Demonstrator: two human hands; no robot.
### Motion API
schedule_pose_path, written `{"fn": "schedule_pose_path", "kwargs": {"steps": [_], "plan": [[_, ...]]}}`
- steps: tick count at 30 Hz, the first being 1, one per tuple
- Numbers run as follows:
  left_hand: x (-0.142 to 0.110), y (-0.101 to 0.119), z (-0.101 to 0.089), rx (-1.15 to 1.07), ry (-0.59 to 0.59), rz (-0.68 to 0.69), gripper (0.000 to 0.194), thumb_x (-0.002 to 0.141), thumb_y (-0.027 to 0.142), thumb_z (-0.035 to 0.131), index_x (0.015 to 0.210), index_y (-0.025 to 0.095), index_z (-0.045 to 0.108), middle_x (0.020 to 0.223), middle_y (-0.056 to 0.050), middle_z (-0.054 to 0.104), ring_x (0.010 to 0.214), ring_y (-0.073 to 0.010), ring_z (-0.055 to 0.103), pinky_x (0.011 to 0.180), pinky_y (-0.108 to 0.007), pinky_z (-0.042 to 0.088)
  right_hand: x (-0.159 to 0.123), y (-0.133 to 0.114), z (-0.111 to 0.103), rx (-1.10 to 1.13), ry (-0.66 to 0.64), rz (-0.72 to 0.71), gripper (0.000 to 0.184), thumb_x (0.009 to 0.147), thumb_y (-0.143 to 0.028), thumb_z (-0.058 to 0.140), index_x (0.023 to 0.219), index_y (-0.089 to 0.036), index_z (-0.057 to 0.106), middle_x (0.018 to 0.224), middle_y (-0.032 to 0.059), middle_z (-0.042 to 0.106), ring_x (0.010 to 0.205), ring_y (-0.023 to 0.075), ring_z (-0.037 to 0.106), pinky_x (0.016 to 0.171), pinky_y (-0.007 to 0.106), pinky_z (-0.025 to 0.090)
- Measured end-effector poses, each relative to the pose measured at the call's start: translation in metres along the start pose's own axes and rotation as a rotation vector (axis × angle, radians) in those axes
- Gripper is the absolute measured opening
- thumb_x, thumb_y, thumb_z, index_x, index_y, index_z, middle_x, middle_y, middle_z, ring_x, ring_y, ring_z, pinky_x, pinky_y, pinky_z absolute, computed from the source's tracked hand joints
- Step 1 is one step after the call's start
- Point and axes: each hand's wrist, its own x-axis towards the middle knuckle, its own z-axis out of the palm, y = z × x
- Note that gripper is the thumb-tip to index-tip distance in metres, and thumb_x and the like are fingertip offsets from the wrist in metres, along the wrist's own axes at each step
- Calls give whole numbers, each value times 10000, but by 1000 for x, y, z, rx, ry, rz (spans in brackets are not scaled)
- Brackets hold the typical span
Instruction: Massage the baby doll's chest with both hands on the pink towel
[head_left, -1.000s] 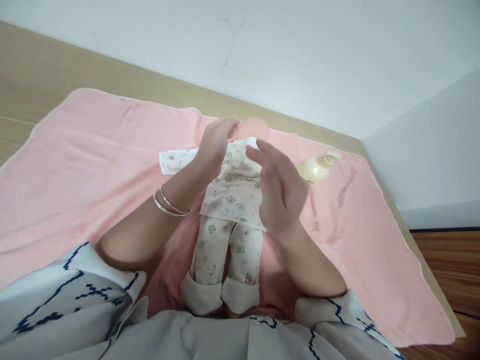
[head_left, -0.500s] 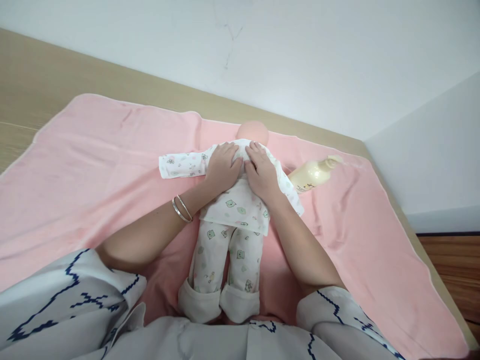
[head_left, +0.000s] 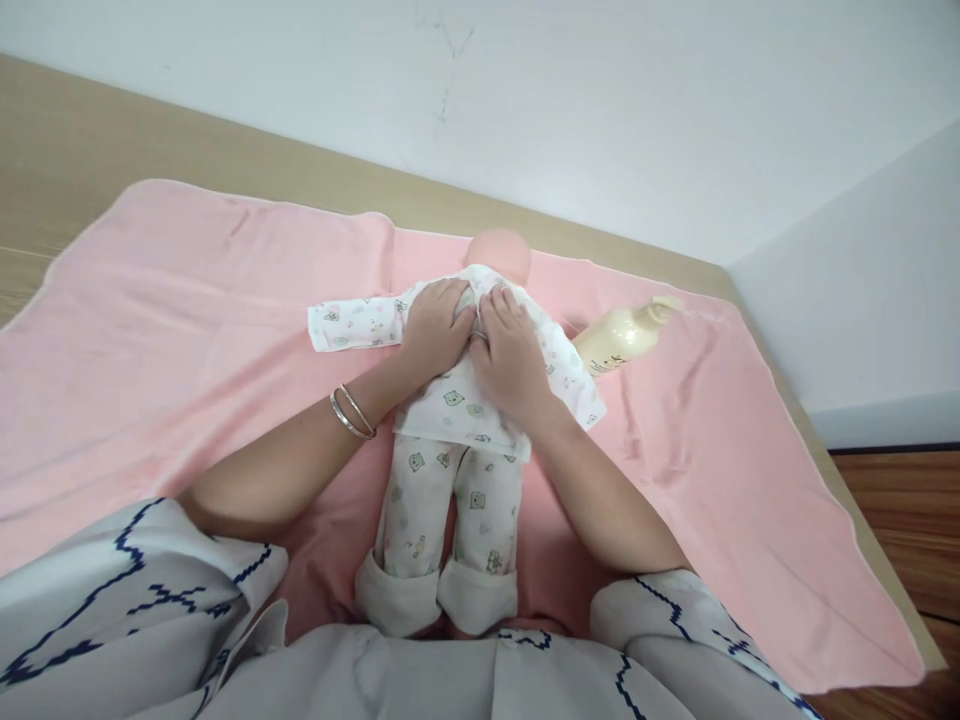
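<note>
The pink blanket (head_left: 187, 300) spreads wide to the left and right of the doll (head_left: 461, 400); its far edge runs just beyond the doll's head (head_left: 499, 255), with a strip of tan surface (head_left: 247, 150) between it and the white wall (head_left: 562, 120); at the right, the tan surface ends above the brown floor (head_left: 900, 520); at the near side, the person's shirt (head_left: 405, 675) comes close to the 2 folded trouser cuffs.

The doll lies under both hands, its head past the fingertips and its 2 legs toward the person; the left hand (head_left: 439, 325) and right hand (head_left: 510, 350) rest palm down on the upper part of its top (head_left: 465, 405), side by side, fingers extended and loosely together; a small fold of cloth shows between them.

The top and trousers (head_left: 420, 500) are soft white cloth with small green animal prints; 1 sleeve points left, 1 slants right near a glossy cream bottle (head_left: 622, 335), lying on its side; 2 thin silvery bangles (head_left: 351, 412) circle the left wrist; the blanket is creased, with rounded corners.
</note>
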Motion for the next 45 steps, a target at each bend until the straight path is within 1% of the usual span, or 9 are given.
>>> {"fn": "schedule_pose_path", "kwargs": {"steps": [6,11,14,19,24,30,35,39,45], "plan": [[-2,-6,3,24,-60,2,615,1068,478,322,1557,158,511,1674,-159,493,1606,-318,388,1358,-526,256,21,30,-11,105,-58,89,849,972,-384,496,1704,-47,230,1824,167,103,1715,313,28,1398,584,40],[-3,-2,1,54,-93,17,595,1062,447,346,1556,166,523,1682,-150,489,1617,-362,364,1367,-584,209,29,47,-11,272,-56,126,727,988,-316,411,1693,-158,330,1819,76,189,1712,271,99,1395,581,107],[-5,9,-4,91,-115,-6,607,1047,405,387,1571,124,510,1691,-174,469,1621,-399,351,1365,-607,197,32,51,-8,250,23,156,688,1046,-370,344,1686,-117,336,1817,116,199,1709,292,124,1395,552,125],[-10,25,-11,90,-151,-39,633,1027,352,400,1592,78,484,1710,-180,440,1639,-407,317,1362,-634,209,32,47,-3,105,61,147,709,1074,-421,338,1673,-42,314,1789,224,234,1695,357,173,1368,600,182],[1,21,-20,-20,-218,138,557,953,225,389,1435,197,666,1606,-50,601,1564,-272,469,1381,-525,273,11,27,-1,-81,117,130,695,1061,-382,344,1574,83,412,1656,338,439,1598,435,393,1308,649,304],[15,7,-16,29,-156,-37,480,1006,285,381,1360,136,670,1532,-150,638,1486,-312,537,1335,-537,360,-19,-11,-4,-197,94,98,642,1050,-316,387,1522,107,495,1592,344,524,1538,453,481,1309,603,346],[1,16,-14,105,-156,28,485,1043,274,335,1385,87,623,1501,-216,625,1488,-346,518,1305,-563,374,5,11,-10,-26,62,98,584,1044,-302,369,1528,-23,538,1628,227,538,1585,377,433,1328,566,344],[-10,31,-20,108,-183,79,463,1035,243,351,1366,79,629,1513,-216,607,1504,-347,496,1311,-551,376,25,34,-7,15,48,161,682,1017,-344,435,1588,28,417,1723,258,379,1657,395,278,1369,586,225],[5,19,-20,94,-182,64,385,1003,231,358,1159,114,690,1305,-197,687,1320,-342,595,1253,-546,432,11,18,-9,-131,39,97,670,1039,-315,395,1589,66,409,1651,295,474,1572,432,418,1319,591,305]]}}
